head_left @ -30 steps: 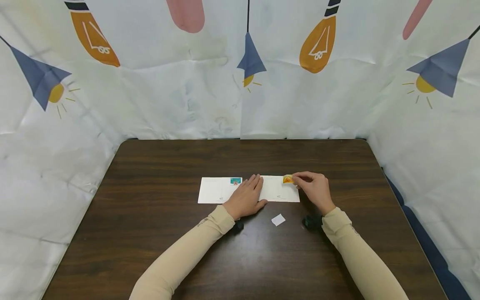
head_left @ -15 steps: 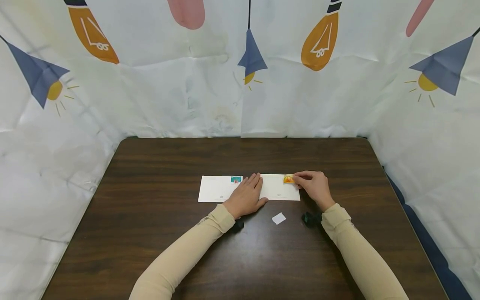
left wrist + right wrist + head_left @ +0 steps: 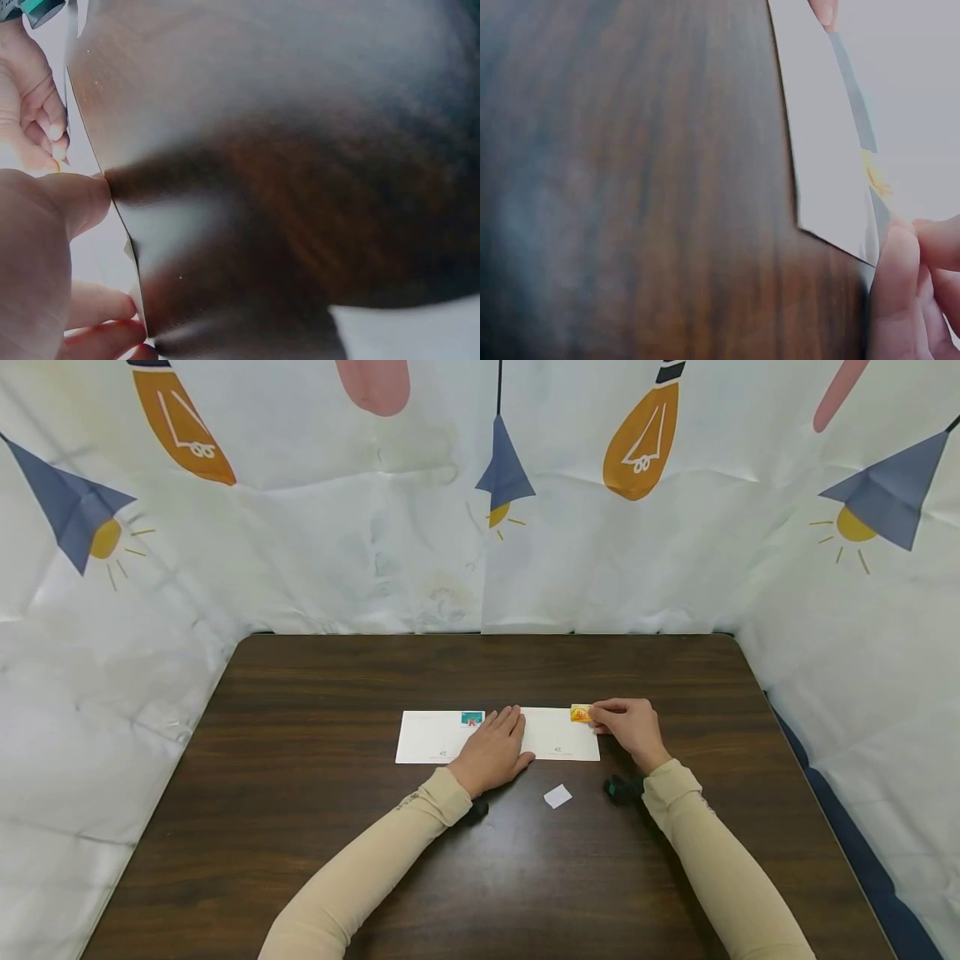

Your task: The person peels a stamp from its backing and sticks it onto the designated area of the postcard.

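Observation:
My left hand (image 3: 491, 752) lies flat where two white cards (image 3: 427, 742) meet side by side, its fingers pointing to the far edge. Just beyond those fingers, the left card bears a teal stamp (image 3: 472, 718) in its upper right corner. Between thumb and fingertips, my right hand (image 3: 628, 727) pinches a small yellow stamp (image 3: 581, 713) at the upper right corner of the right card (image 3: 551, 739). In the head view the stamp's upper edge pokes slightly past the card's far edge. The fingertips hide the stamp's right end.
A small white paper piece (image 3: 557, 796) lies on the dark wooden table (image 3: 480, 877), nearer to me than the cards. Dark wrist cameras (image 3: 621, 789) hang under both wrists. Printed white cloth (image 3: 420, 568) encloses the table's back and sides.
My right hand has shifted the yellow stamp slightly right and toward the card's far edge. My left hand keeps its place on the cards. The head view has tilted a little.

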The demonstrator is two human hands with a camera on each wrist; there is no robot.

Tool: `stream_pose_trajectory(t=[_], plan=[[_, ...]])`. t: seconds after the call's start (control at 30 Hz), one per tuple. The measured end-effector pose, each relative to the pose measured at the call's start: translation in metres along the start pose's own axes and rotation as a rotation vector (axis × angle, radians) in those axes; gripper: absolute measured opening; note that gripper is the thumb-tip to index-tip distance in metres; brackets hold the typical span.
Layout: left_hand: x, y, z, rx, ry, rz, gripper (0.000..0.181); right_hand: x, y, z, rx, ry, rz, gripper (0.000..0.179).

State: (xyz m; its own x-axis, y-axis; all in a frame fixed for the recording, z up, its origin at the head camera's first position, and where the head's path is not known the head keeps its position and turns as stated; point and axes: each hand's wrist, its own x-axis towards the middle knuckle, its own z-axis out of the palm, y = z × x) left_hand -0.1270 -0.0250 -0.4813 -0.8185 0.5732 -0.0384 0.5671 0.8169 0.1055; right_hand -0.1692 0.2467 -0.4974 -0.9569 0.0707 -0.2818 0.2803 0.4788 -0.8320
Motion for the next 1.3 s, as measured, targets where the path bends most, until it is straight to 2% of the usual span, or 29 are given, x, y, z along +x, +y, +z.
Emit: stream_pose_trajectory(t=[0.17, 0.4, 1.0, 1.3], plan=[[-0.002, 0.001, 0.0, 0.019, 0.022, 0.006, 0.066, 0.002, 0.0, -0.001, 0.01, -0.03, 0.027, 0.039], [-0.001, 0.001, 0.001, 0.035, 0.036, 0.011, 0.066, 0.005, -0.005, -0.002, 0.014, -0.048, 0.022, 0.035], [0.0, 0.001, 0.001, 0.027, 0.02, 0.005, 0.066, 0.009, -0.01, 0.003, -0.124, 0.011, -0.014, 0.025], [0.0, 0.001, 0.001, 0.031, 0.022, 0.003, 0.066, 0.01, -0.01, 0.001, -0.124, -0.015, 0.006, 0.026]])
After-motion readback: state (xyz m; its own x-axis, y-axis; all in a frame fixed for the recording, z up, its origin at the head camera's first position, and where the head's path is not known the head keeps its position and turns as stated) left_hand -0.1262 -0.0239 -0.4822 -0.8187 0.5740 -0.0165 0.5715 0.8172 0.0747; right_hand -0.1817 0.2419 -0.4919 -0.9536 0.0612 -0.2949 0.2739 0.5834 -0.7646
